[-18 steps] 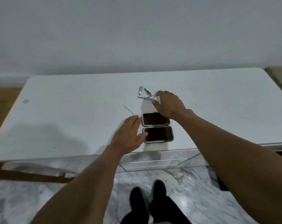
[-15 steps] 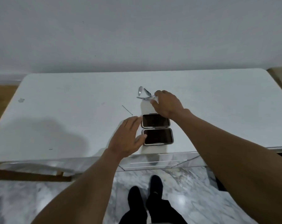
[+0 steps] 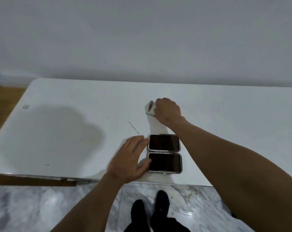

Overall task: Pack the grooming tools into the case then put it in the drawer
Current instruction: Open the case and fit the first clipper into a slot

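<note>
A glossy white tabletop point(image 3: 66, 101) stands against a plain grey wall point(image 3: 142, 39), with a veined marble floor point(image 3: 33, 206) below. A thin metal pick point(image 3: 133, 127) lies loose on the top. Just below it the left hand point(image 3: 130, 158) rests flat, fingers straight, thumb touching the near half of the open case point(image 3: 164, 154). The case is a hinged clamshell, two rounded rectangles with silvery rims and dark lining, lying near the table's front edge; what they contain cannot be made out. Beyond it the right hand point(image 3: 168, 111) curls its fingers over small shiny grooming tools point(image 3: 151, 105), gripping them on the table.
</note>
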